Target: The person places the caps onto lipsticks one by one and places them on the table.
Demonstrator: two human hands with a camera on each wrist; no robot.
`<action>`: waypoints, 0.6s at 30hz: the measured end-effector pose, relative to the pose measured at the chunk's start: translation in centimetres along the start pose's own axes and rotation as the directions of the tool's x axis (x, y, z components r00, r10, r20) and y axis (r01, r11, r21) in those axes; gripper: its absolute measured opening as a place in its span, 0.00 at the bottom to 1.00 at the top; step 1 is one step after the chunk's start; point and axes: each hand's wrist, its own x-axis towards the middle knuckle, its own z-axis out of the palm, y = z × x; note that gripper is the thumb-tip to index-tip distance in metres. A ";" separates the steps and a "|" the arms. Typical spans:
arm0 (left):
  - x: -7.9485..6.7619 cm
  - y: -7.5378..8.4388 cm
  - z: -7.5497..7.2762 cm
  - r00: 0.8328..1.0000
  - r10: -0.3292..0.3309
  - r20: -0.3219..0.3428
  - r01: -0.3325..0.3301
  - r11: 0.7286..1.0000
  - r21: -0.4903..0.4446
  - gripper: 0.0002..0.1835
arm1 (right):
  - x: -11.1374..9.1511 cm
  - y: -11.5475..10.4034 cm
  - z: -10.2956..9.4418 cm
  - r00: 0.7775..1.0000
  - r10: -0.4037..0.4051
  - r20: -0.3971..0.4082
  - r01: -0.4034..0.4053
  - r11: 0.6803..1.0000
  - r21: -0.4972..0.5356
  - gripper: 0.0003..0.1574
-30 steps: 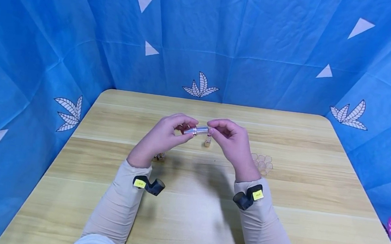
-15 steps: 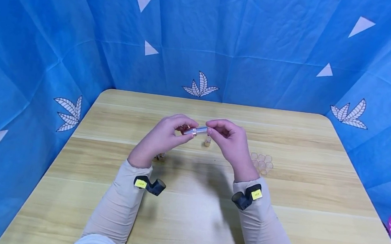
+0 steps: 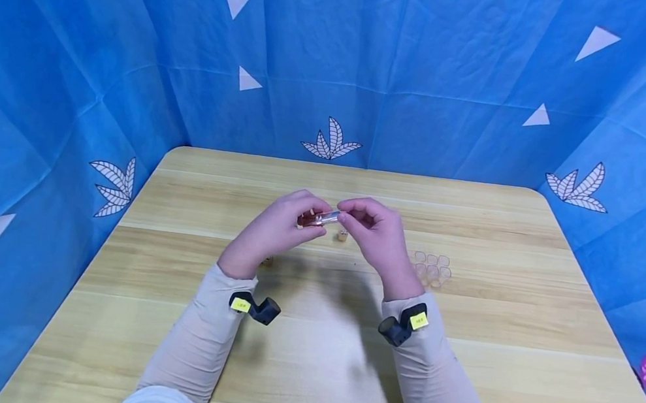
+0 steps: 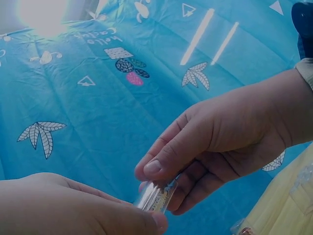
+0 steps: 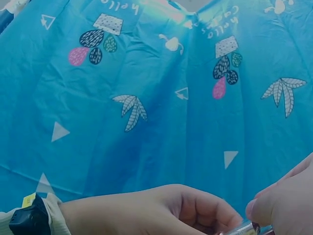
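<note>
A shiny lipstick tube (image 3: 328, 218) is held nearly level above the table, one hand at each end. My left hand (image 3: 281, 227) grips its left end, where a reddish-gold part shows between thumb and fingers. My right hand (image 3: 373, 233) pinches the silver end with thumb and fingertips. In the left wrist view the clear, glossy tube (image 4: 157, 197) spans the short gap between both hands. Only its tip region (image 5: 244, 228) shows at the bottom of the right wrist view. Just below the hands, a small gold lipstick piece (image 3: 342, 236) stands upright on the table.
Several clear caps (image 3: 433, 269) stand in rows on the wooden table (image 3: 305, 370), right of my right wrist. More small gold pieces (image 3: 267, 261) are mostly hidden behind my left wrist. A blue patterned cloth (image 3: 442, 76) walls the table at the back and sides.
My hands have drawn slightly closer together, the left moving right and the right moving a little left. Less of the silver tube shows between them.
</note>
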 end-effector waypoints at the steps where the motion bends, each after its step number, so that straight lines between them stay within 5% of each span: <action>1: 0.0 0.0 0.0 1.000 0.007 -0.001 -0.007 1.000 0.010 0.15 | 0.0 0.0 0.1 1.000 0.003 0.003 -0.003 1.000 -0.007 0.11; 8: 0.2 -0.1 0.5 0.999 -0.013 -0.046 0.015 0.999 0.052 0.12 | 0.1 0.4 -0.6 0.999 0.034 -0.014 -0.033 0.999 0.022 0.14; 18: 1.0 -0.6 2.6 0.965 -0.204 -0.165 0.201 0.979 -0.036 0.14 | 0.9 2.6 -3.5 0.967 0.009 -0.254 0.027 0.990 0.136 0.12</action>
